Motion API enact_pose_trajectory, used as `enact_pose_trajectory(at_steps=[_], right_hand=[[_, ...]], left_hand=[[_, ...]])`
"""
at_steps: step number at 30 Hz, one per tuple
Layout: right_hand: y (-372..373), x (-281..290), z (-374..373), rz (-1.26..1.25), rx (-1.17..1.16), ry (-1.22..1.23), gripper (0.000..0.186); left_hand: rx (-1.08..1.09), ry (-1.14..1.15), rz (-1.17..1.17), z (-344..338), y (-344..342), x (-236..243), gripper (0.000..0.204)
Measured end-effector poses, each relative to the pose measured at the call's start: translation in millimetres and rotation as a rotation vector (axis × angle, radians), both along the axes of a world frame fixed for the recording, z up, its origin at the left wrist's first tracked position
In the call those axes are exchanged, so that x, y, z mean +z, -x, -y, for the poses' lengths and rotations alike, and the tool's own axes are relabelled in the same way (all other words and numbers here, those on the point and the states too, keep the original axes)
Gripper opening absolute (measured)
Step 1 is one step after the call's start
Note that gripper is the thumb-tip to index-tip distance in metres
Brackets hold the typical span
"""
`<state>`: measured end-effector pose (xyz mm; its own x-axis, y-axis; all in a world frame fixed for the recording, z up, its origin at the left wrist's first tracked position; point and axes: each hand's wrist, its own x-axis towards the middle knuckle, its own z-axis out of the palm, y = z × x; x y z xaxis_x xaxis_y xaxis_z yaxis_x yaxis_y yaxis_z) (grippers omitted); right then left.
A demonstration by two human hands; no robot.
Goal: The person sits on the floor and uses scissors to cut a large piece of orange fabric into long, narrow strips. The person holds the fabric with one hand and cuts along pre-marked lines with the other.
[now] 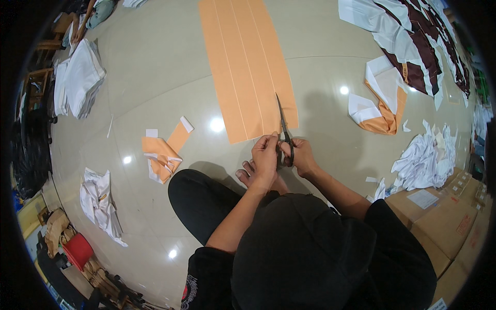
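A long orange cloth panel (243, 67) with several pale lengthwise lines lies on the floor in front of me. My left hand (265, 157) pinches the panel's near edge, close to its right corner. In my right hand (301, 156) is a pair of dark-handled scissors (282, 116), fingers wrapped round the handles. The blades point away from me over the right strip, near the rightmost line. I cannot tell how far they are parted. A bare foot (247, 173) rests just behind my left hand.
Folded orange-and-white cloth (163, 157) lies on the left, with white cloth (98, 201) beyond and a white stack (82, 77) farther off. On the right are an orange-and-white piece (382, 108), white scraps (426, 160), brown-and-white fabric (413, 46) and a cardboard box (439, 217).
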<state>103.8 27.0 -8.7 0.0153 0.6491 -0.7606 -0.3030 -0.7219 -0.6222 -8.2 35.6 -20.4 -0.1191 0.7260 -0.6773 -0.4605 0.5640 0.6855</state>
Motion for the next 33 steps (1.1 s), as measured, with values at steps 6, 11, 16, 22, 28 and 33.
enact_pose_trajectory(at_steps=[6, 11, 16, 22, 28, 33], right_hand=[[0.0, 6.9, -1.5, 0.015, 0.024, 0.011, 0.019], [0.2, 5.3, -0.9, 0.03, 0.034, 0.005, 0.024], [-3.6, 1.3, -1.8, 0.025, 0.045, -0.012, 0.024], [-5.2, 1.9, -14.7, 0.023, 0.106, -0.062, 0.023], [-3.7, 3.9, -26.5, 0.036, 0.13, -0.107, 0.024], [-1.8, 9.0, -30.9, 0.041, 0.118, -0.076, 0.024]], left_hand=[[-0.017, 0.001, -0.026, -0.8, 0.4, 1.4, 0.022], [-0.014, 0.015, -0.022, -0.1, 0.5, -2.0, 0.021], [-0.003, 0.004, -0.005, 0.4, 1.9, -1.5, 0.02], [-0.01, -0.03, 0.005, 1.6, 2.9, -0.3, 0.021], [-0.012, -0.023, 0.0, 1.3, 2.8, 7.6, 0.02], [-0.038, -0.018, 0.004, 3.6, 4.9, 2.1, 0.018]])
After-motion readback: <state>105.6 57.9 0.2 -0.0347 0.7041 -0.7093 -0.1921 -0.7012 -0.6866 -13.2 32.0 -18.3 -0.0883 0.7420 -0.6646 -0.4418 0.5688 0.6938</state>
